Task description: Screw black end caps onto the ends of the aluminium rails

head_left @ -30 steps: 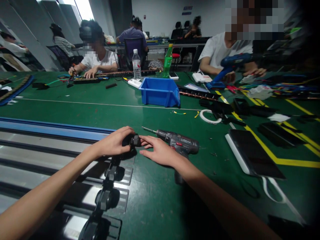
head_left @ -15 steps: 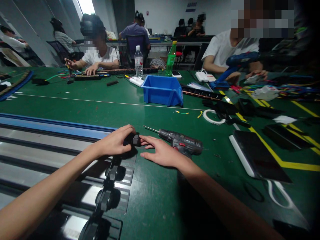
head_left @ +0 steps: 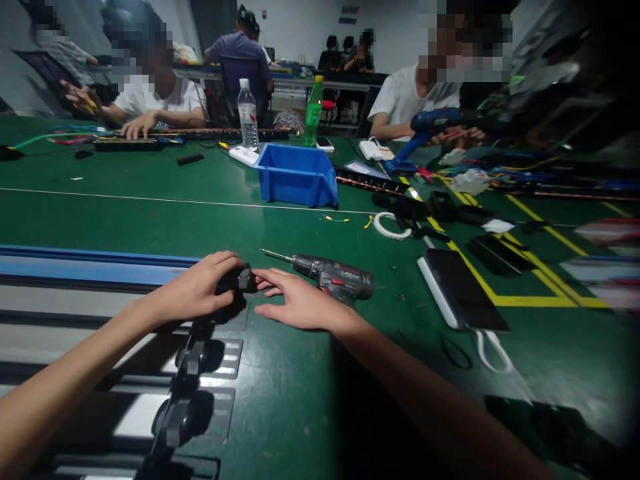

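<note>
My left hand (head_left: 207, 287) is closed around a black knob-like fitting (head_left: 245, 279) at the end of the top strip, beside the blue bar (head_left: 100, 267). Fingertips of my right hand (head_left: 295, 300) reach the other side of that fitting, with the fingers stretched out and the thumb apart. Below, more black fittings (head_left: 194, 358) line the ends of several silver strips (head_left: 45, 300), each with a slotted black end plate (head_left: 231, 358). Just behind my right hand, a cordless drill (head_left: 340, 277) lies on its side, its bit pointing left. My left fingers partly hide the fitting.
A blue bin (head_left: 295, 177) stands past the drill, near a water bottle (head_left: 247, 117) and a green bottle (head_left: 313, 113). At right lie a black-and-white power bank (head_left: 463, 290), a white tape ring (head_left: 391, 227) and yellow floor-style tape lines (head_left: 535, 301). Co-workers sit across the table.
The whole view has shifted, so bench items and both hands appear farther left. My hands keep the same hold at the fitting. A co-worker's raised hand at the left has moved.
</note>
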Demonstrator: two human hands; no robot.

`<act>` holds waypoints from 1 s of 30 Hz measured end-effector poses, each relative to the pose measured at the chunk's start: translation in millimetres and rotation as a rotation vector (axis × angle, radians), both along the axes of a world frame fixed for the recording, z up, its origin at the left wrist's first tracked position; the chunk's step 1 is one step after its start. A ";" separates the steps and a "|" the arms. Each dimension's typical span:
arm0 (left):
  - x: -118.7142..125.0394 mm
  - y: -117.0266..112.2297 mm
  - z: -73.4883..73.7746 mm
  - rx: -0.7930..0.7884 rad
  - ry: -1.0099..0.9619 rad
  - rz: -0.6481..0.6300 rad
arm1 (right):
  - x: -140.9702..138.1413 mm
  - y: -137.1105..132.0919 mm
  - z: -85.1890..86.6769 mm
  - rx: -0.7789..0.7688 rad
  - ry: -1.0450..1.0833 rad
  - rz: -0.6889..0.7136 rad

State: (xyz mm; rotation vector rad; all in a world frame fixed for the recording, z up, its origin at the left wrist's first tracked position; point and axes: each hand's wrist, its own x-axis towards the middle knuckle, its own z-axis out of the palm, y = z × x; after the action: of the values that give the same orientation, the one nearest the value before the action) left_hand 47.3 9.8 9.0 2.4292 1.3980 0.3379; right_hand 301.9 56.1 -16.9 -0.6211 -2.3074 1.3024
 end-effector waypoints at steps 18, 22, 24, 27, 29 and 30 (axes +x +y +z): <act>2.0 -0.6 -0.8 0.058 0.035 0.027 | 203.8 49.9 41.7 0.016 -1.075 -0.609; 0.6 -1.2 -0.7 0.053 -0.034 0.055 | 200.7 58.4 23.5 -0.024 -1.140 -0.602; -1.4 -0.5 -1.6 0.045 -0.106 0.071 | 199.2 61.4 22.8 -0.026 -1.120 -0.617; -3.3 0.4 -1.8 0.075 -0.241 0.125 | 200.0 64.8 25.4 -0.001 -1.004 -0.653; -2.6 -0.1 0.4 0.108 -0.331 0.183 | 201.5 66.5 29.1 0.047 -0.859 -0.698; -1.6 -0.6 2.2 0.132 -0.373 0.217 | 201.8 66.9 31.8 0.078 -0.773 -0.725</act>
State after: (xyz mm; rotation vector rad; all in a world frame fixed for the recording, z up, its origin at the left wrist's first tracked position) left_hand 45.7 9.2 11.2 2.1626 1.5034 0.9096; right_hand 503.8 123.0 14.9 -1.9671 -2.2370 0.6680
